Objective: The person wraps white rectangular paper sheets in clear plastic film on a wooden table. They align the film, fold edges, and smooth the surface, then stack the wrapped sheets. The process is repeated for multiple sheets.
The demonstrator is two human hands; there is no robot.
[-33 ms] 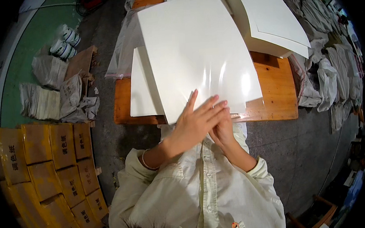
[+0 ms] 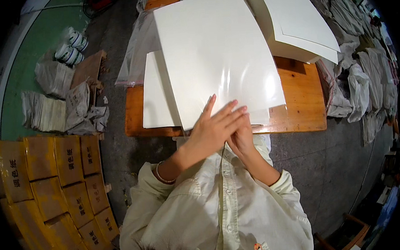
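A large stack of white paper sheets (image 2: 214, 47) in a glossy clear plastic sleeve lies tilted on the wooden table (image 2: 300, 97), its near end towards me. My left hand (image 2: 208, 130) rests at the near edge of the sleeve, fingers stretched out and apart, pointing away to the right. Below and to the right of it, my right hand (image 2: 244, 138) sits at the same edge. The left hand covers most of its fingers, so its grip is hidden. Under the sleeved sheets lies another white paper stack (image 2: 157, 95), showing at the left.
A tall stack of white paper (image 2: 305, 22) stands at the back right. Clear plastic sleeves (image 2: 135, 58) lie at the table's left edge. Taped cardboard boxes (image 2: 41, 165) are piled on the floor at left, and bundled plastic bags (image 2: 358, 89) lie at right.
The sleeved sheets have shifted slightly, their near right corner moving a little to the left and away from me. Both hands have moved slightly with their positions nearly the same.
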